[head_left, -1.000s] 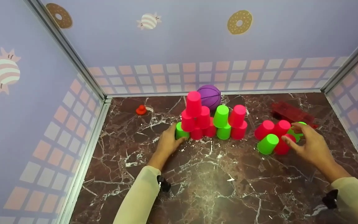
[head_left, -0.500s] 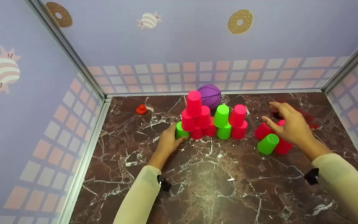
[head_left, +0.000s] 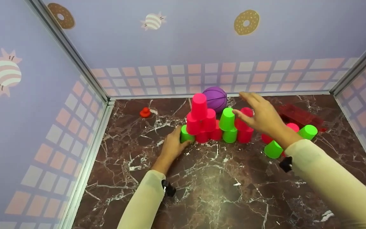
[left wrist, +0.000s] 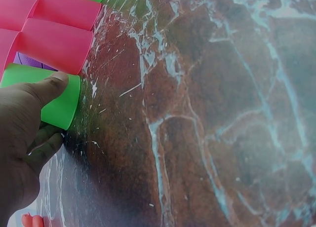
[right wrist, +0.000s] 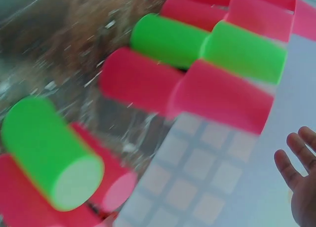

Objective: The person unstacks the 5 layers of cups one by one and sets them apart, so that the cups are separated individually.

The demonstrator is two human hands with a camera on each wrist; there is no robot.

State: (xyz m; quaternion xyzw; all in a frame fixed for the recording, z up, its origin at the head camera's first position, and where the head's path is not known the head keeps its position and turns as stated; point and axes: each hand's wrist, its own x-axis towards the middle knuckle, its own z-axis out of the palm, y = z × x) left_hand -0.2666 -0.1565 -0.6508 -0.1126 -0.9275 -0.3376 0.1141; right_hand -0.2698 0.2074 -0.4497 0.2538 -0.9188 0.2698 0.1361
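Observation:
My left hand [head_left: 171, 143] holds the green cup [head_left: 186, 134] at the left end of the stack's bottom row, thumb in front and fingers behind. In the left wrist view its thumb [left wrist: 52, 86] lies across this cup's side. Upside-down pink and green cups rise beside it, with one pink cup [head_left: 199, 105] at the top left. My right hand [head_left: 264, 116] is empty, fingers spread, in the air by the stack's right end. In the head view it overlaps the upper pink cup [head_left: 241, 122] there, next to the upper green cup [head_left: 227, 119].
Several loose cups stand at the right, including a front green cup [head_left: 272, 150] and a farther green cup [head_left: 308, 132], partly behind my right forearm. Behind them lies a red translucent object [head_left: 300, 115]. A purple ball [head_left: 215, 98] sits behind the stack, a small red duck [head_left: 145, 112] to the left.
My right hand has moved left, from the loose cups at the right to the stack's right end, carrying nothing. My left hand stays on its green cup.

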